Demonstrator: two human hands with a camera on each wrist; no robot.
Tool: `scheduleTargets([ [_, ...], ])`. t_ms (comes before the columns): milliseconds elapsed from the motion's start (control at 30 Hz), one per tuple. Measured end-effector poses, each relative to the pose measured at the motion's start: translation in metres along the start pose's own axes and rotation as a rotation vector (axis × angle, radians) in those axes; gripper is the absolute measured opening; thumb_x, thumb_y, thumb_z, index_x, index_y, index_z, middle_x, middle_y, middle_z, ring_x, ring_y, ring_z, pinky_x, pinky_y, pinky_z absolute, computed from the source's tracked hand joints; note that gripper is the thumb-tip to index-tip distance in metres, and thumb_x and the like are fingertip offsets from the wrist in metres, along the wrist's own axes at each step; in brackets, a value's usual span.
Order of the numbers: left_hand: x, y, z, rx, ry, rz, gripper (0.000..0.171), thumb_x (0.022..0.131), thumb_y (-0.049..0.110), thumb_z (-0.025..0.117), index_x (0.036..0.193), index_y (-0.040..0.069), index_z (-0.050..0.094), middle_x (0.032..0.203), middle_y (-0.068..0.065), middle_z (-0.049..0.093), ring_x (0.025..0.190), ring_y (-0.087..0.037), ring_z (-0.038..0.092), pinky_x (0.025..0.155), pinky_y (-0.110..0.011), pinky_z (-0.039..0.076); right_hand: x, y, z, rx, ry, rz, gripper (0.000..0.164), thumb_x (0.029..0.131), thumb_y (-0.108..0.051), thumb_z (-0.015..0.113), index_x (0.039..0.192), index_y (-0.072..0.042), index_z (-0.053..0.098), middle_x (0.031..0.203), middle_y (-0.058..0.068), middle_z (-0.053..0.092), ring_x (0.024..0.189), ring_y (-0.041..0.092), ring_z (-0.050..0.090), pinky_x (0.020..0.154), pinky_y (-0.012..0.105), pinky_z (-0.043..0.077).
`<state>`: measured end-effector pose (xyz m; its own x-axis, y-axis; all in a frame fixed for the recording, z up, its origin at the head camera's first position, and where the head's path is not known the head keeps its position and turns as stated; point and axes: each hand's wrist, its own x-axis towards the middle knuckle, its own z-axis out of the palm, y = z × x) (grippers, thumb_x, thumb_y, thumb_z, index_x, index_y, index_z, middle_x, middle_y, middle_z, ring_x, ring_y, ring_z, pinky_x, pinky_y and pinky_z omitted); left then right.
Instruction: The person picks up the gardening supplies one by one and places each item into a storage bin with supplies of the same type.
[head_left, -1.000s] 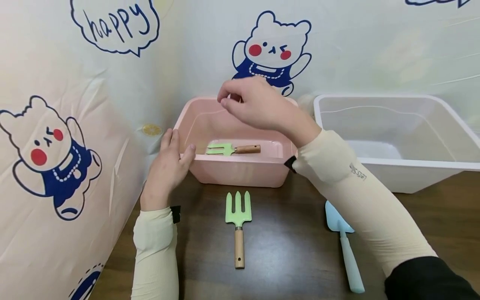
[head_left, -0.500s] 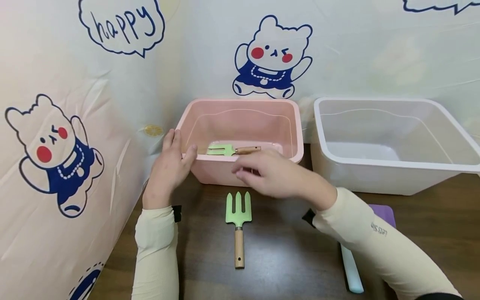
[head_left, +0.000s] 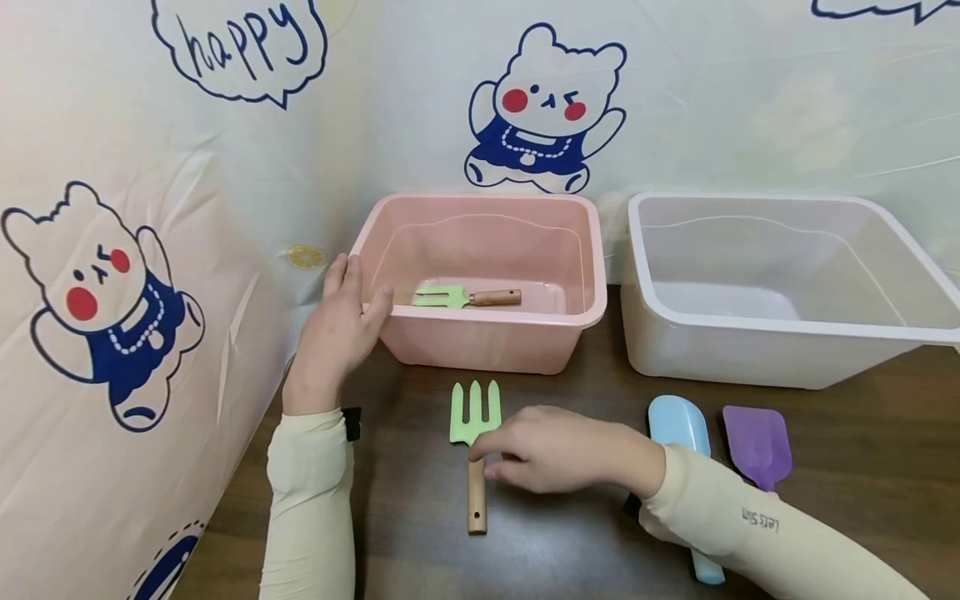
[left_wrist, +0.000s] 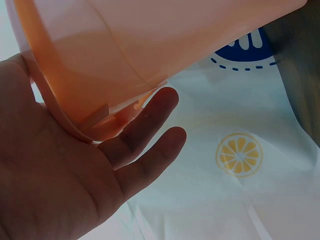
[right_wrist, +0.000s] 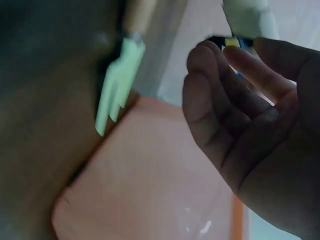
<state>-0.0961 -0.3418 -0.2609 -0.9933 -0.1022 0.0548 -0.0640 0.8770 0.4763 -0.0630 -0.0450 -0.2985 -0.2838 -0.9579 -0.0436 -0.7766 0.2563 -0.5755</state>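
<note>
At the front left corner of the pink plastic tub (head_left: 487,343), my left hand (head_left: 326,346) holds the rim, thumb along the front edge. Two of its fingers extend beneath the rim in the left wrist view. A green hand fork (head_left: 477,496) with a wooden handle lies on the table, tines toward the tub. My right hand (head_left: 547,446) hovers over the neck of this fork with loosely bent fingers; the right wrist view shows the fork apart from it. Inside the tub lies a second green fork (head_left: 495,297).
A white tub (head_left: 750,346) stands right of the pink one. In front of it lie a light blue scoop (head_left: 678,421) and a purple shovel (head_left: 759,442), both partly behind my right forearm. A printed cloth (head_left: 420,108) hangs behind and at the left.
My right hand has come down from above the pink tub, past its front wall, to the fork on the table. My left hand has stayed at the rim.
</note>
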Motion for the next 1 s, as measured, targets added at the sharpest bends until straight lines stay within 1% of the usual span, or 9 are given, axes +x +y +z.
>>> scheduleTargets([
  [133, 0.000, 0.001, 0.000, -0.004, 0.001, -0.003, 0.081, 0.104, 0.054, 0.031, 0.161, 0.001, 0.008, 0.167, -0.019, 0.004, 0.137, -0.050, 0.037, 0.109, -0.062, 0.030, -0.001, -0.001, 0.015, 0.001, -0.077, 0.011, 0.025, 0.102, -0.025, 0.061, 0.125, -0.018, 0.069, 0.095, -0.016, 0.064, 0.079, -0.003, 0.056, 0.077, 0.020, 0.048],
  [267, 0.000, 0.002, 0.000, -0.006, 0.003, 0.000, 0.080, 0.105, 0.054, 0.031, 0.161, 0.001, 0.009, 0.167, -0.019, 0.005, 0.137, -0.050, 0.037, 0.109, -0.062, 0.030, -0.003, -0.002, 0.027, -0.016, -0.099, 0.009, 0.026, 0.101, -0.026, 0.063, 0.125, -0.019, 0.070, 0.101, -0.015, 0.067, 0.087, -0.002, 0.059, 0.079, 0.020, 0.049],
  [300, 0.000, 0.002, 0.000, -0.007, 0.004, 0.000, 0.080, 0.105, 0.053, 0.032, 0.161, 0.001, 0.009, 0.166, -0.019, 0.005, 0.137, -0.050, 0.037, 0.109, -0.062, 0.030, -0.003, -0.002, 0.029, -0.019, -0.103, 0.007, 0.026, 0.101, -0.026, 0.063, 0.125, -0.019, 0.070, 0.101, -0.015, 0.067, 0.087, -0.002, 0.060, 0.079, 0.020, 0.049],
  [433, 0.001, 0.001, 0.001, -0.013, 0.009, 0.001, 0.079, 0.105, 0.051, 0.033, 0.161, 0.000, 0.010, 0.166, -0.019, 0.005, 0.137, -0.050, 0.037, 0.109, -0.062, 0.030, -0.004, -0.003, 0.039, -0.024, -0.131, -0.005, 0.025, 0.099, -0.027, 0.065, 0.123, -0.020, 0.070, 0.093, -0.016, 0.065, 0.079, -0.005, 0.056, 0.072, 0.017, 0.046],
  [500, 0.001, 0.001, 0.001, -0.015, 0.011, 0.001, 0.078, 0.105, 0.050, 0.033, 0.161, 0.000, 0.010, 0.167, -0.019, 0.005, 0.137, -0.050, 0.037, 0.110, -0.062, 0.030, -0.005, -0.003, 0.042, -0.015, -0.146, 0.002, 0.026, 0.099, -0.027, 0.066, 0.124, -0.021, 0.069, 0.092, -0.017, 0.063, 0.077, -0.005, 0.053, 0.071, 0.017, 0.045],
  [667, 0.001, 0.001, 0.001, -0.013, 0.006, -0.005, 0.079, 0.105, 0.051, 0.033, 0.161, 0.001, 0.009, 0.167, -0.018, 0.004, 0.138, -0.050, 0.035, 0.110, -0.062, 0.030, -0.005, -0.003, 0.044, -0.030, -0.146, 0.024, 0.031, 0.098, -0.028, 0.067, 0.128, -0.023, 0.066, 0.097, -0.013, 0.064, 0.083, -0.003, 0.055, 0.075, 0.019, 0.047],
  [867, 0.001, 0.000, 0.001, -0.015, 0.005, -0.008, 0.079, 0.105, 0.053, 0.032, 0.161, 0.002, 0.009, 0.167, -0.017, 0.004, 0.138, -0.049, 0.035, 0.110, -0.062, 0.030, -0.002, -0.005, 0.047, -0.080, -0.134, -0.012, 0.035, 0.098, -0.028, 0.065, 0.133, -0.024, 0.064, 0.108, -0.008, 0.068, 0.095, 0.000, 0.060, 0.084, 0.022, 0.049],
  [933, 0.001, 0.000, 0.001, -0.015, 0.004, -0.007, 0.080, 0.104, 0.053, 0.031, 0.161, 0.002, 0.009, 0.167, -0.017, 0.004, 0.139, -0.049, 0.034, 0.110, -0.062, 0.029, -0.002, -0.006, 0.050, -0.082, -0.135, -0.024, 0.034, 0.098, -0.028, 0.066, 0.132, -0.024, 0.064, 0.107, -0.009, 0.067, 0.094, -0.001, 0.060, 0.083, 0.022, 0.049],
  [1000, 0.002, 0.001, 0.001, -0.015, 0.005, -0.006, 0.080, 0.104, 0.053, 0.031, 0.161, 0.002, 0.009, 0.167, -0.017, 0.004, 0.140, -0.049, 0.034, 0.110, -0.062, 0.029, -0.002, -0.006, 0.051, -0.089, -0.137, -0.023, 0.028, 0.098, -0.029, 0.066, 0.126, -0.025, 0.066, 0.100, -0.014, 0.063, 0.088, -0.003, 0.057, 0.078, 0.021, 0.048],
])
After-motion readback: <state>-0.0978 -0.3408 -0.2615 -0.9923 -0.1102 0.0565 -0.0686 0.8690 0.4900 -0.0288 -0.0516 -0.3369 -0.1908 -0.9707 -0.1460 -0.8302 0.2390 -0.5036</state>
